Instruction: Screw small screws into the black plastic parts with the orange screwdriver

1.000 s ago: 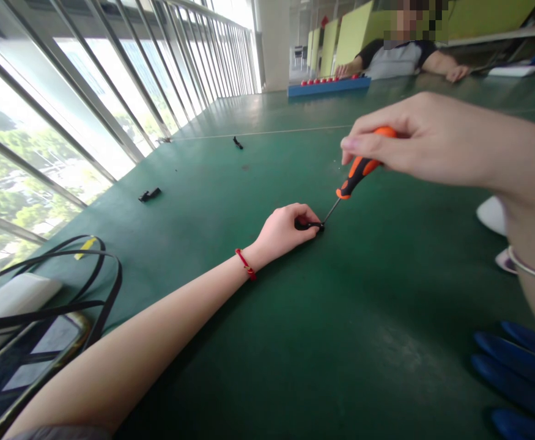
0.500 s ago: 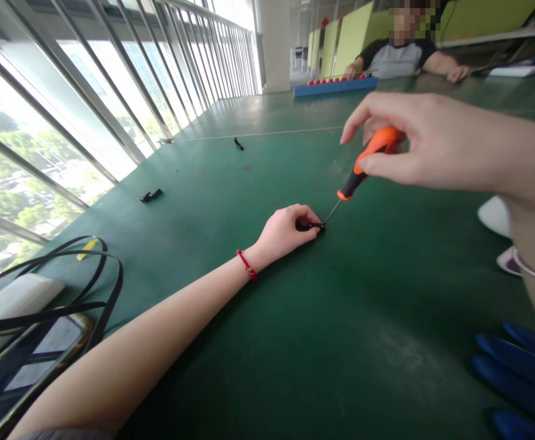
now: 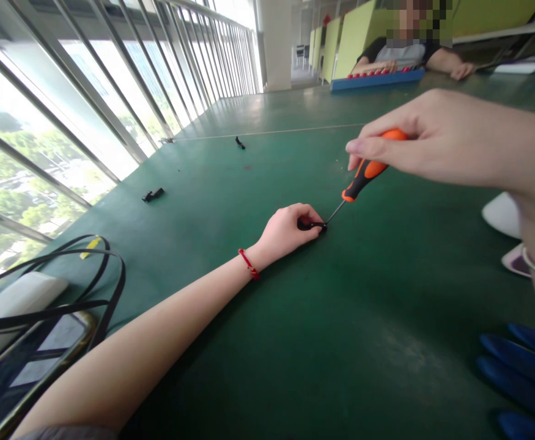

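My left hand (image 3: 290, 232) rests on the green table (image 3: 258, 342), thumb and fingers closed around a small black part (image 3: 312, 225). Much of that part is hidden by the fingers, so its exact kind does not show. In my right hand (image 3: 432, 137) is a screwdriver (image 3: 372, 168) with an orange and black handle, slanting down to the left. Its thin metal shaft meets the right end of the black part, just beyond my left fingertips. The fingers of my right hand wrap the handle near its top.
Two small black pieces (image 3: 153, 195) (image 3: 240, 143) lie farther off. Black straps (image 3: 115, 287) and a phone-like device (image 3: 84, 330) are at left; blue glove fingers (image 3: 515, 366) and a white object (image 3: 502, 214) at right. Across the table a person (image 3: 405, 55) sits behind a blue rack (image 3: 377, 80).
My right fingers and thumb have shifted around the screwdriver handle. My left hand keeps its hold. Across the table, the blue rack and the person's hand have moved right.
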A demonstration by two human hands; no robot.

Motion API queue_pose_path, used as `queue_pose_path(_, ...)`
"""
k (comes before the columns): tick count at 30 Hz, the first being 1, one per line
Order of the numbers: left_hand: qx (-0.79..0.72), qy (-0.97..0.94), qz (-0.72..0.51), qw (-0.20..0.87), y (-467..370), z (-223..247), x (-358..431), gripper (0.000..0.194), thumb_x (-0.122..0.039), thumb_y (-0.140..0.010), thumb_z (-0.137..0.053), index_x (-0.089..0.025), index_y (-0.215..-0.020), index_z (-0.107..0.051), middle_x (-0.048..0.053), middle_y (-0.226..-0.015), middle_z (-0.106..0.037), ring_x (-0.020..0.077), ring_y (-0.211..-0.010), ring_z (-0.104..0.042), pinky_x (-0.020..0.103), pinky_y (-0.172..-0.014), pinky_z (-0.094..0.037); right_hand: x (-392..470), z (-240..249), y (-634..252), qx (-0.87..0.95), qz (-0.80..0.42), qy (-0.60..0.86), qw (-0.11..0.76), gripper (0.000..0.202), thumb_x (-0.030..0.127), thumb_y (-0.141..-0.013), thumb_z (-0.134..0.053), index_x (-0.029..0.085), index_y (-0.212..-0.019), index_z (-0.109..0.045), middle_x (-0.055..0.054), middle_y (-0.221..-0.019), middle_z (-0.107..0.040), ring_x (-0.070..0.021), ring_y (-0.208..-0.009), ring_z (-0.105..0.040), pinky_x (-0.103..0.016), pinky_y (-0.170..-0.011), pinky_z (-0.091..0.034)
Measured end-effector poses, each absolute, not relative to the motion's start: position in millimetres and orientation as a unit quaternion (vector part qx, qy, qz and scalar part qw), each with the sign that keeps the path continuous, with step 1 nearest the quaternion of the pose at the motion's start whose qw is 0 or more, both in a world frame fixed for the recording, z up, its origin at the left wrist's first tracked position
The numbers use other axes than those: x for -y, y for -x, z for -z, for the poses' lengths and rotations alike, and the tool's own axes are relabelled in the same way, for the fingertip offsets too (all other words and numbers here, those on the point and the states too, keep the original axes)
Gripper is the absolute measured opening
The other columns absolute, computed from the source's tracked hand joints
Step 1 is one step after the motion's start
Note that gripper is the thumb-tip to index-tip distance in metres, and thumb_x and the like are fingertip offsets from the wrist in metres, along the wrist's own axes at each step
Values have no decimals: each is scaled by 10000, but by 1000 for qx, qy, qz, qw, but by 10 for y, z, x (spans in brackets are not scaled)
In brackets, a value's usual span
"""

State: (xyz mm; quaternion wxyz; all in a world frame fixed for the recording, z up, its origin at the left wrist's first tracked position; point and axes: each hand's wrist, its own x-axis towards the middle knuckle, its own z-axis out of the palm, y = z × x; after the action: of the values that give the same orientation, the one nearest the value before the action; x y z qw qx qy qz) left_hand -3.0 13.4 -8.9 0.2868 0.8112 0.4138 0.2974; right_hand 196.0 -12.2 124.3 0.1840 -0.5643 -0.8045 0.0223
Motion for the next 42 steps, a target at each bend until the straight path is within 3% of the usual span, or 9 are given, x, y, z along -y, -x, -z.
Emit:
queue_pose_path(5,-415,-812,-296,285,32,84,-135,138,-213,-750,-623,-161,-847,-706,27,-865,-703,127,-780,-615,225,-709,-495,115,-1250,-1952,808,-7,550,209,280,424,-749,-639,268,-981,-650,-6,-723,-578,-125,-585,-459,-291,-571,-316)
queue_pose_path(9,-411,-814,-296,285,36,91,-141,134,-211,-751,-622,-165,-845,-705,24,-870,-705,128,-790,-620,225,-715,-496,117,-1249,-1958,802,-29,565,193,381,576,-834,-492,259,-887,-696,-2,-547,-435,-122,-527,-412,-294,-552,-278)
queue_pose_path(15,-413,-814,-296,283,36,96,-143,134,-222,-751,-624,-170,-844,-705,20,-868,-706,132,-795,-623,228,-715,-495,106,-1241,-1955,811,3,547,208,302,484,-758,-606,268,-963,-657,12,-649,-536,-93,-521,-387,-287,-544,-294)
queue_pose_path(19,-412,-812,-297,286,34,91,-138,136,-220,-751,-625,-164,-845,-705,23,-866,-706,132,-790,-621,229,-717,-493,117,-1249,-1954,802,-16,569,181,394,591,-821,-467,264,-818,-687,29,-479,-333,-72,-436,-260,-279,-502,-223)
queue_pose_path(24,-411,-814,-297,284,36,92,-139,134,-219,-753,-624,-164,-845,-704,24,-871,-707,130,-790,-621,228,-713,-490,123,-1266,-1944,798,5,567,202,272,356,-704,-639,276,-964,-626,23,-746,-577,-100,-586,-429,-283,-565,-311)
queue_pose_path(29,-411,-813,-298,285,36,92,-139,135,-216,-753,-625,-163,-847,-706,26,-870,-705,129,-788,-619,229,-718,-493,120,-1266,-1965,798,-27,577,174,396,578,-845,-433,254,-778,-650,14,-535,-353,-94,-483,-278,-304,-512,-226)
queue_pose_path(33,-414,-813,-295,285,34,88,-136,135,-217,-751,-627,-161,-845,-707,26,-865,-703,131,-786,-616,232,-720,-492,105,-1258,-1961,800,-3,566,201,251,347,-721,-633,261,-957,-621,15,-739,-567,-103,-601,-444,-286,-582,-318)
queue_pose_path(38,-412,-812,-295,290,36,86,-137,138,-218,-755,-626,-160,-850,-708,25,-867,-703,131,-788,-617,232,-727,-492,100,-1260,-1957,808,-24,564,170,423,593,-845,-416,223,-737,-590,24,-527,-307,-79,-482,-274,-285,-508,-221)
queue_pose_path(42,-414,-811,-295,289,37,86,-137,140,-218,-754,-626,-160,-851,-709,25,-871,-705,133,-793,-619,233,-728,-493,102,-1257,-1953,799,0,571,188,231,343,-755,-610,242,-963,-622,28,-701,-527,-73,-561,-384,-264,-567,-282)
